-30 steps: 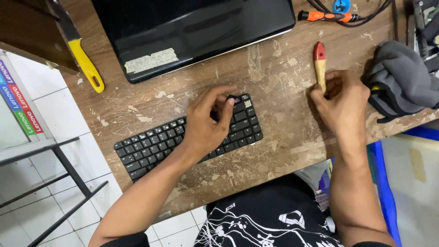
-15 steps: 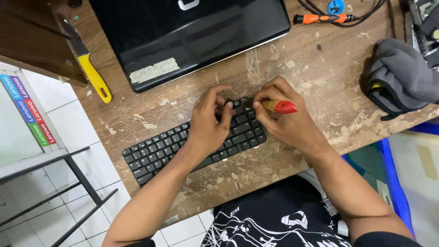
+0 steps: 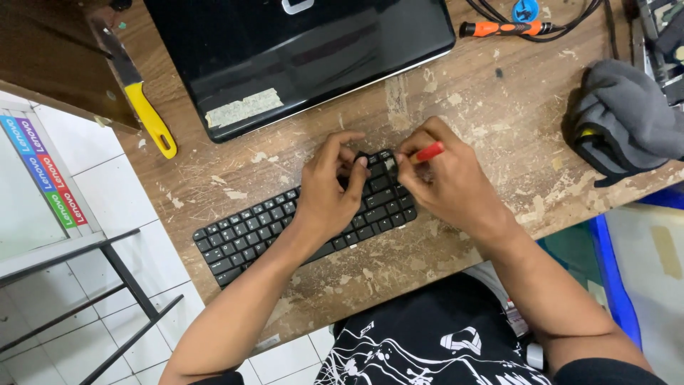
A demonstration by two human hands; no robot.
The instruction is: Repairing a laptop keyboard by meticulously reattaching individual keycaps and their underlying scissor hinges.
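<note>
— On the scuffed wooden table [image 3: 499,107], what lies under the hands?

— A loose black keyboard [image 3: 271,228], set at a slant, its right end higher than its left. It sits just in front of a closed black laptop [image 3: 285,57] that has a strip of worn tape on its lid.

— And the left hand [image 3: 329,192]?

— It rests palm down on the right part of the keyboard, fingers curled, with the fingertips pressing at the keys near the upper right corner.

— The right hand [image 3: 445,182]?

— It pinches a small tool with a red handle [image 3: 429,151] between thumb and fingers. The tip points at the same corner of the keyboard, but the fingers hide it, so I cannot tell whether it touches a key. The two hands nearly meet there.

— What else is about?

— A knife with a yellow handle [image 3: 146,117] lies at the left, partly under a dark wooden board. An orange-handled screwdriver [image 3: 499,28] lies near the far edge beside black cables and a small blue round thing. A bundled grey cloth [image 3: 627,121] sits at the right edge, well apart from the hands. The person wears a black shirt with a white print.
</note>
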